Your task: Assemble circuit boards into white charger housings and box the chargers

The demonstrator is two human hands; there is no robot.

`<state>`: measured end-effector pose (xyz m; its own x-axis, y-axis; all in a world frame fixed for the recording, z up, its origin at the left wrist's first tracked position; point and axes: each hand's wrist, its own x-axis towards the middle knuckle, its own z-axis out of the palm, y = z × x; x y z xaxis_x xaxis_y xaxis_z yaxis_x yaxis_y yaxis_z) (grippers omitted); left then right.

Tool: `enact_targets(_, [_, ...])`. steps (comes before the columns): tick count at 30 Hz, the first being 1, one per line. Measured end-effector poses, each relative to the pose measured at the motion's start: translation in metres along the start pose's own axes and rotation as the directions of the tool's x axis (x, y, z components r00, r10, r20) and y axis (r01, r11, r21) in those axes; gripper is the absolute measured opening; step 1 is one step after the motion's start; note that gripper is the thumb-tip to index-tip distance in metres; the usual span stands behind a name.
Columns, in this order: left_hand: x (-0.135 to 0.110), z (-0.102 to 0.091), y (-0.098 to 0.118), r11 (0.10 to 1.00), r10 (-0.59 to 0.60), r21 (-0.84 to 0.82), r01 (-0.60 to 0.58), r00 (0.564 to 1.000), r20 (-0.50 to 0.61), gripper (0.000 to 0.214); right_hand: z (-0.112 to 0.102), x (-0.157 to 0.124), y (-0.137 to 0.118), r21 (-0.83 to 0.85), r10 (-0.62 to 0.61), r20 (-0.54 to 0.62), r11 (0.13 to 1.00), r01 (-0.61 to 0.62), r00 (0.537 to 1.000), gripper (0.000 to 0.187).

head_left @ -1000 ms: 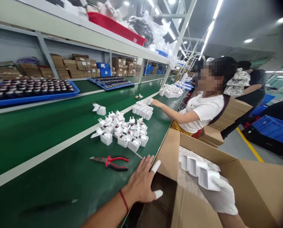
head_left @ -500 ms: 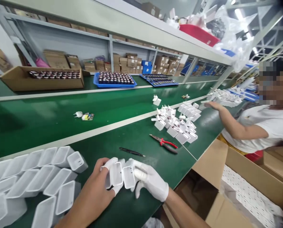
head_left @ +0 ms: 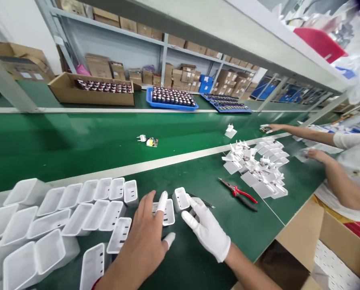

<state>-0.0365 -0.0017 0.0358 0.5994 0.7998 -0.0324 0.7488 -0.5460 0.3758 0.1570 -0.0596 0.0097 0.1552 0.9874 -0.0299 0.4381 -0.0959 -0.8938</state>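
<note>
My bare left hand (head_left: 143, 237), with white finger cots on the thumb and a fingertip, lies open with spread fingers over a white plastic charger shell (head_left: 168, 212) on the green belt (head_left: 77, 141). My white-gloved right hand (head_left: 207, 229) is open beside it, its fingertips at another white shell (head_left: 180, 199) that stands just ahead. Rows of the same empty white shells (head_left: 62, 213) lie to the left of my hands.
Red-handled pliers (head_left: 238, 194) and dark tweezers (head_left: 205, 202) lie to the right. Beyond them is a pile of white plug parts (head_left: 258, 167), with a co-worker's arms (head_left: 325, 161) reaching over it. Trays and a carton of dark parts (head_left: 170, 96) line the far side. An open carton (head_left: 327, 245) stands at lower right.
The view has swung left from the carton to the belt. Both hands, which held a few white shells together, have set them down and spread open over them.
</note>
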Motion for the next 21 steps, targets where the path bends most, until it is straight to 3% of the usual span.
enact_targets(3, [-0.006,-0.002,0.017,0.993,0.115,0.021,-0.114,0.987,-0.108,0.008,-0.001,0.004,-0.005,-0.089,-0.056,0.06,0.994,0.061,0.997,0.039])
enact_targets(6, [0.003,-0.001,0.031,0.981,0.196,-0.005,-0.196,0.98,-0.045,0.02,-0.008,0.012,-0.011,-0.108,-0.089,0.096,0.989,0.099,0.991,0.036])
enact_targets(8, [0.015,0.001,0.034,0.981,0.192,-0.035,-0.191,0.981,0.036,0.033,-0.017,0.02,-0.014,-0.113,-0.069,0.023,0.991,0.072,0.997,0.038])
enact_targets(11, [0.034,0.002,0.03,0.976,0.215,-0.064,-0.21,0.973,0.086,0.036,-0.03,0.047,-0.019,-0.222,-0.054,-0.176,0.975,0.014,0.983,0.046])
enact_targets(14, [0.039,0.003,0.025,0.97,0.24,-0.057,-0.237,0.969,0.053,0.038,-0.037,0.092,-0.019,-0.389,-0.158,-0.244,0.92,0.052,0.957,0.045])
enact_targets(17, [0.031,0.01,0.031,0.968,0.249,-0.016,-0.249,0.968,0.028,0.038,-0.036,0.148,-0.014,-0.416,-0.233,-0.181,0.898,0.14,0.955,0.052])
enact_targets(19, [0.033,0.026,0.037,0.974,0.227,-0.001,-0.227,0.974,-0.006,0.041,-0.03,0.189,-0.005,-0.421,-0.257,-0.134,0.889,0.18,0.957,0.064])
enact_targets(20, [0.038,0.037,0.039,0.982,0.189,0.001,-0.189,0.981,-0.05,0.047,-0.026,0.211,0.002,-0.531,-0.271,-0.099,0.828,0.18,0.958,0.069])
enact_targets(21, [0.046,0.048,0.038,0.981,0.192,0.023,-0.191,0.978,-0.086,0.051,-0.02,0.233,0.009,-0.538,-0.266,-0.081,0.823,0.182,0.961,0.074])
